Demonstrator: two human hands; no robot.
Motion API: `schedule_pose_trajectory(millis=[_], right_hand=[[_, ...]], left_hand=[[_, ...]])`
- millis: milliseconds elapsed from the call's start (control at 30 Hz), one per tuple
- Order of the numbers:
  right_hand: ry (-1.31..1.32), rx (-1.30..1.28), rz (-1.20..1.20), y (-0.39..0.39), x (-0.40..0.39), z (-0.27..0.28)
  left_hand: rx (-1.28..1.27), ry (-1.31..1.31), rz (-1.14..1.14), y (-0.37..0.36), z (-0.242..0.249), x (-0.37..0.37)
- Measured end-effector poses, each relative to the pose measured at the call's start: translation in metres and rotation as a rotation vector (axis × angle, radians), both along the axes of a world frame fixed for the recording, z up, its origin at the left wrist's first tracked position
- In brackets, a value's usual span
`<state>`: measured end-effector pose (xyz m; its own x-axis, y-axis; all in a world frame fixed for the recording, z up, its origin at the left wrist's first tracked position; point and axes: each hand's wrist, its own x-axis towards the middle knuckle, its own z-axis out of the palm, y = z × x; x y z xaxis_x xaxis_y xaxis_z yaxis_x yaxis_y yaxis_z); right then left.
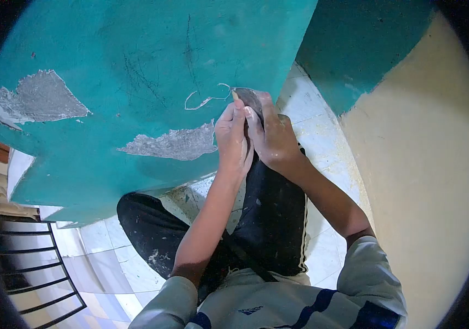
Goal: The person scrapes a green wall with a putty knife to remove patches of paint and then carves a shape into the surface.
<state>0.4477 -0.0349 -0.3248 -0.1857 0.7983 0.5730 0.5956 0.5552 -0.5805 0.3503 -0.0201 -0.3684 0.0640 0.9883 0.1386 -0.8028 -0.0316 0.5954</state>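
I read the left hand (230, 131) and right hand (275, 137) as clamped together on a mostly hidden scraper (235, 95) against the teal wall (97, 44); a shallow angle suits the peeling paint.

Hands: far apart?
No, the left hand is right beside the right hand, in front of the teal wall.

You have a cream wall (410, 181) on your right, teal toward its far end — white floor tiles (322, 140) along its foot — and a black grille (31, 268) at your lower left.
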Motion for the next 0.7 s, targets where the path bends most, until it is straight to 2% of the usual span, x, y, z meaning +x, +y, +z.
schedule_pose_trajectory(millis=[133, 233, 333, 433, 633, 700], right_hand=[[0.077, -0.179, 0.065, -0.002, 0.001, 0.006], [-0.004, -0.022, -0.045, -0.007, -0.005, 0.0], [-0.032, -0.028, -0.145, -0.009, -0.017, -0.009], [-0.027, 0.295, -0.231, -0.005, -0.029, -0.032], [0.195, 0.118, -0.225, -0.008, -0.041, -0.042], [0.06, 0.322, -0.321, -0.009, -0.044, -0.048]], left_hand=[[-0.014, 0.014, 0.029, 0.001, -0.001, 0.0], [-0.034, 0.114, 0.115, -0.001, -0.002, -0.001], [-0.055, 0.268, 0.219, -0.004, 0.003, -0.006], [-0.062, 0.363, 0.262, -0.007, 0.011, -0.013], [-0.043, 0.438, 0.227, -0.006, 0.011, -0.027], [-0.054, 0.454, 0.224, -0.008, 0.011, -0.029]])
